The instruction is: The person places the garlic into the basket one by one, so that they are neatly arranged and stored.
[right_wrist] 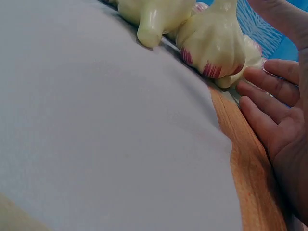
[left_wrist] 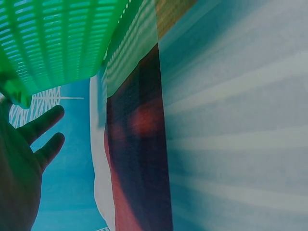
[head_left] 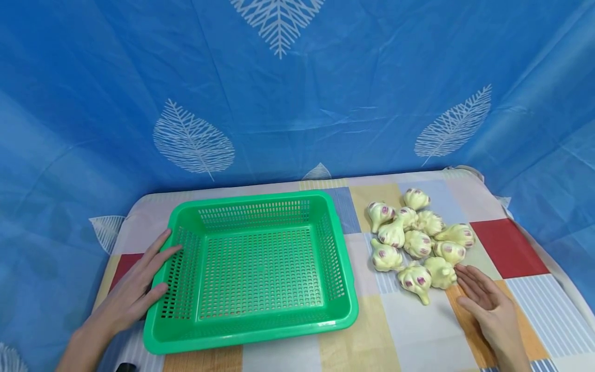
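Observation:
A wide green plastic basket (head_left: 260, 268) with slotted walls lies on the left of the table, with only its perforated bottom showing inside. My left hand (head_left: 127, 289) rests on its left rim with the fingers spread and fairly straight. In the left wrist view, two extended fingers (left_wrist: 48, 149) show beneath the basket's wall (left_wrist: 57, 48). Several garlic bulbs (head_left: 418, 244), cream with purple marks, sit in a cluster to the right. Beside the nearest bulb (head_left: 439, 273) is my right hand (head_left: 490, 310), palm turned inward and fingers extended, holding nothing. Its fingertips are close to that bulb; contact is unclear.
A patchwork-patterned cloth (head_left: 358, 330) covers the table. Blue sheeting (head_left: 288, 129) with white leaf prints hangs behind it and along both sides. A small black object (head_left: 126, 367) shows at the bottom edge near my left forearm.

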`<state>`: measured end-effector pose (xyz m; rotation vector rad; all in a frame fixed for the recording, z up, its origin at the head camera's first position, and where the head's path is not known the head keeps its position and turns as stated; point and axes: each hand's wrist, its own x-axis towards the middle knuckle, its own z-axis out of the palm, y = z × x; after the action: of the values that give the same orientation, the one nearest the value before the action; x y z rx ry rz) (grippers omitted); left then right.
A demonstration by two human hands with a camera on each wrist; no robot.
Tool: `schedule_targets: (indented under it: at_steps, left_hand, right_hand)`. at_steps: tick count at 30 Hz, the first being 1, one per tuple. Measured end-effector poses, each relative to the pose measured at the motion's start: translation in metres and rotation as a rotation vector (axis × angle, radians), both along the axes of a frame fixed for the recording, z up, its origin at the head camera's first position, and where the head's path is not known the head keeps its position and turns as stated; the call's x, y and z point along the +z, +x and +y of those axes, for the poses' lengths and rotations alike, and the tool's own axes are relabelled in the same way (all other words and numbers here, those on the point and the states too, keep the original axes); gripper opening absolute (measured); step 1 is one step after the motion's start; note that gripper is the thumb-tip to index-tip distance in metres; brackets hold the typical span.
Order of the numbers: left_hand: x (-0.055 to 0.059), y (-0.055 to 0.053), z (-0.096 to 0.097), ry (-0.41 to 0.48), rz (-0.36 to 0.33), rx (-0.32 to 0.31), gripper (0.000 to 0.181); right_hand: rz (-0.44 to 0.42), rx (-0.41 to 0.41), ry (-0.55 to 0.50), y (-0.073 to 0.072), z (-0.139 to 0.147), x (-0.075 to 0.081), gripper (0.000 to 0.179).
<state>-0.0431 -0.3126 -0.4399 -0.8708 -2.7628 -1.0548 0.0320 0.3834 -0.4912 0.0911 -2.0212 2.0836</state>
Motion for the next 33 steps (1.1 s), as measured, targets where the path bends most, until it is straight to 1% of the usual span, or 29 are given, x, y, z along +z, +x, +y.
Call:
schedule_targets:
  at_steps: [2,5,8,12,20,23,26,29,31,33]
  left_hand:
    - [0.000,0.000,0.000,0.000,-0.004,0.004,0.065]
    - [0.001,-0.001,0.000,0.000,-0.008,0.009,0.066]
    - [0.002,-0.001,0.000,0.001,-0.011,0.008,0.066]
    - [0.002,-0.002,0.001,-0.006,-0.009,0.004,0.064]
    - [0.001,0.000,0.001,0.002,-0.017,0.004,0.062]
    - [0.001,0.000,0.001,0.004,-0.019,0.007,0.062]
    - [0.000,0.000,0.000,0.004,-0.021,0.010,0.063]
    - [0.000,0.001,0.000,0.005,-0.023,0.012,0.063]
    - [0.001,0.001,0.001,0.004,-0.023,0.015,0.065]
    - [0.001,0.001,0.001,0.004,-0.024,0.016,0.065]
  right_hand:
    - [0.016,0.020,-0.005,-0.002,0.000,0.000,0.068]
    - [0.019,0.055,-0.028,-0.006,0.000,0.000,0.069]
    - [-0.018,0.078,-0.007,-0.012,-0.001,0.001,0.069]
    - [-0.074,0.076,0.062,-0.018,-0.001,0.002,0.067]
    - [-0.134,0.085,0.187,-0.031,-0.009,0.006,0.072]
    - [-0.177,0.073,0.261,-0.036,-0.013,0.007,0.071]
    - [-0.231,0.037,0.353,-0.039,-0.016,0.008,0.064]
    - [-0.265,-0.010,0.411,-0.040,-0.018,0.009,0.059]
    - [-0.277,-0.032,0.420,-0.039,-0.018,0.008,0.058]
    - [-0.281,-0.041,0.406,-0.039,-0.017,0.007,0.058]
